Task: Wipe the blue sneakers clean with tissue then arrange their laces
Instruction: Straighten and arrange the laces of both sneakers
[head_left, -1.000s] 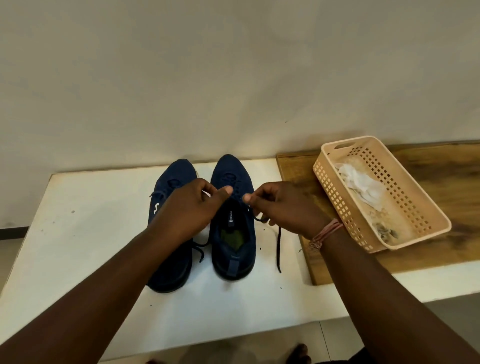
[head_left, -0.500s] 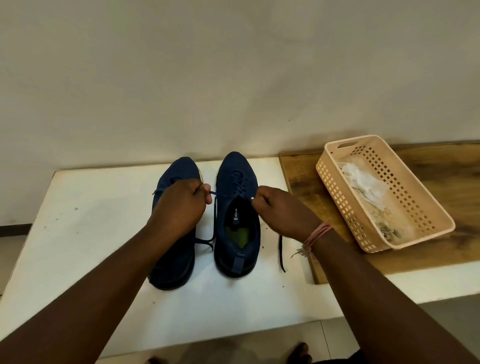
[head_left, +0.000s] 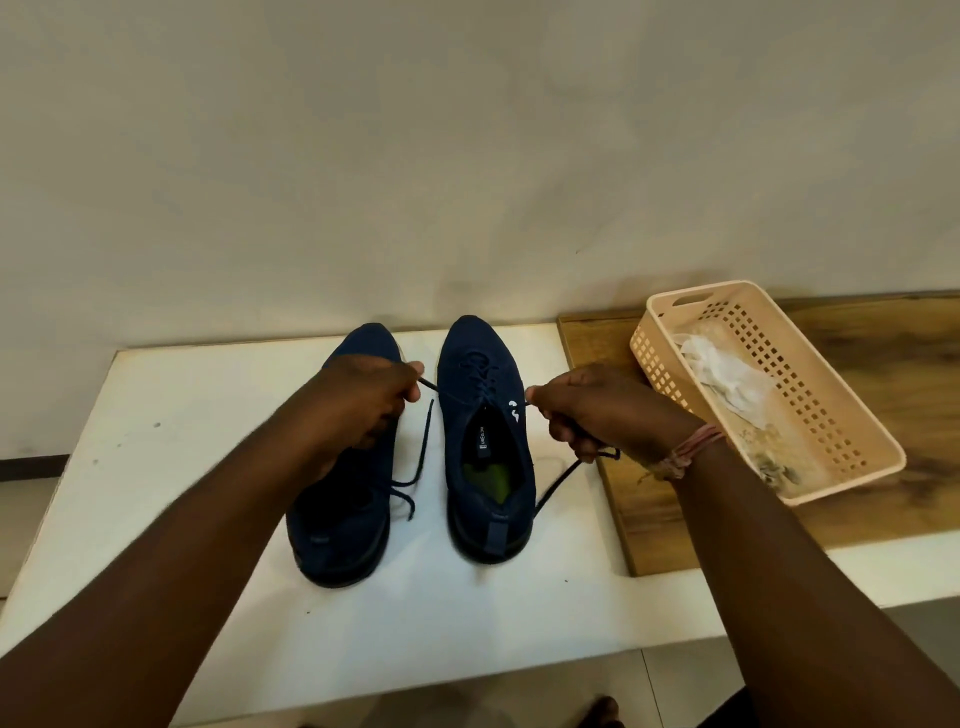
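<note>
Two dark blue sneakers stand side by side on the white table (head_left: 182, 415), toes toward the wall. The right sneaker (head_left: 485, 441) shows its open mouth with a green insole. My forearm covers much of the left sneaker (head_left: 343, 540). My left hand (head_left: 363, 405) pinches one dark lace end (head_left: 423, 452) beside the right sneaker's left flank. My right hand (head_left: 597, 415) grips the other lace end (head_left: 563, 480) at the shoe's right flank, and that end trails down to the table. Both ends are pulled outward from the eyelets.
A peach plastic basket (head_left: 852, 415) with used white tissue (head_left: 722, 374) sits on a wooden board (head_left: 649, 519) at the right. A plain wall rises right behind the table. Floor tiles and a foot show below the table's front edge.
My hands have moved apart from the middle of the right sneaker to its two sides, drawing the lace ends outward. The shoe's mouth is now uncovered.
</note>
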